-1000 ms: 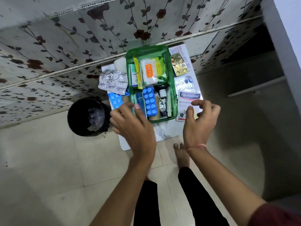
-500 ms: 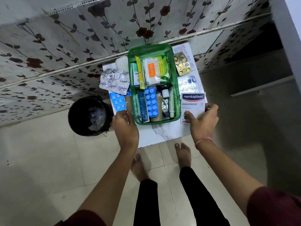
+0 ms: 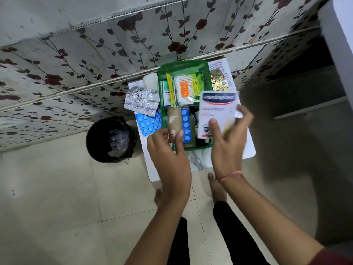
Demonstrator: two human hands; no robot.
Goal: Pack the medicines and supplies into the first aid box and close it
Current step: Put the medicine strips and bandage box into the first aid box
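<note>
The green first aid box (image 3: pixel 183 66) lies open on a small white table (image 3: pixel 248 150). Inside it are a cotton swab pack (image 3: pixel 184 90), a blue pill strip (image 3: pixel 186 123) and other small items. My left hand (image 3: pixel 168 150) grips a brown roll (image 3: pixel 174 121) over the box's near left part. In my right hand (image 3: pixel 227 138) is the white plaster box (image 3: pixel 217 109), lifted above the right side of the green box and blurred. Left of the box lie a silver blister pack (image 3: pixel 141 100) and a second blue pill strip (image 3: pixel 149 123); a gold blister pack (image 3: pixel 219 82) lies at the right.
A black bin (image 3: pixel 109 139) with a clear wrapper inside stands on the tiled floor, left of the table. A flowered wall runs behind the table. A white roll (image 3: pixel 150 81) sits at the table's back left corner. My bare feet are under the table's near edge.
My right hand picked the plaster box up from the table and brought it over the green box. My left hand took the brown roll and lifted it over the box's left part.
</note>
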